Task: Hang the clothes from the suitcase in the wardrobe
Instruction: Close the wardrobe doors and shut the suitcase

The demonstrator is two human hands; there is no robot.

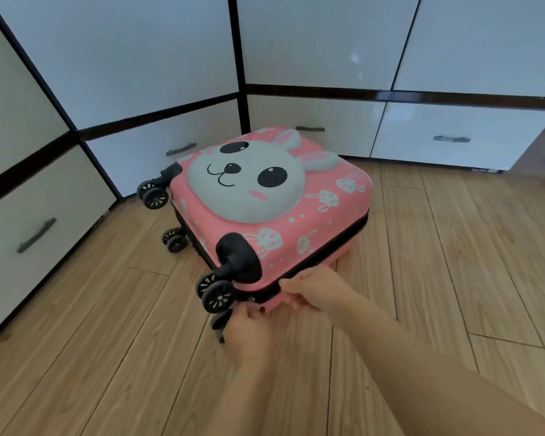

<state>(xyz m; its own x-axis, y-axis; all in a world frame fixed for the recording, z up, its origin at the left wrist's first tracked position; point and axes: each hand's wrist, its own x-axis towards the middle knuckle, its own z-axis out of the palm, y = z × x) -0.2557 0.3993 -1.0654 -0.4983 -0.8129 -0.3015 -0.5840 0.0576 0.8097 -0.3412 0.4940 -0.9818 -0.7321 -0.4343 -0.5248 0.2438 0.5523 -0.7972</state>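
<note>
Head view: left hand (pixel 245 328) and right hand (pixel 312 291) both pinch at the pink rabbit suitcase's (pixel 265 199) zipper seam near its closest wheel (pixel 218 296).

Left hand (pixel 247 328) and right hand (pixel 315 292) reach forward close together, fingers curled, pinching

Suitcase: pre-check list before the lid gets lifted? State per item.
1. Suitcase lying flat on the wooden floor, rabbit side up: ok.
2. Zip fully undone: cannot tell; the black zip line runs along the side, and the corner is hidden by the hands.
3. Left hand at the near corner by the wheels, fingers curled at the zip: ok.
4. Right hand gripping the seam edge: ok.
5. Wardrobe doors open for hanging: not ok, all shut.
6. Clothes in view: not ok, lid closed.
</note>
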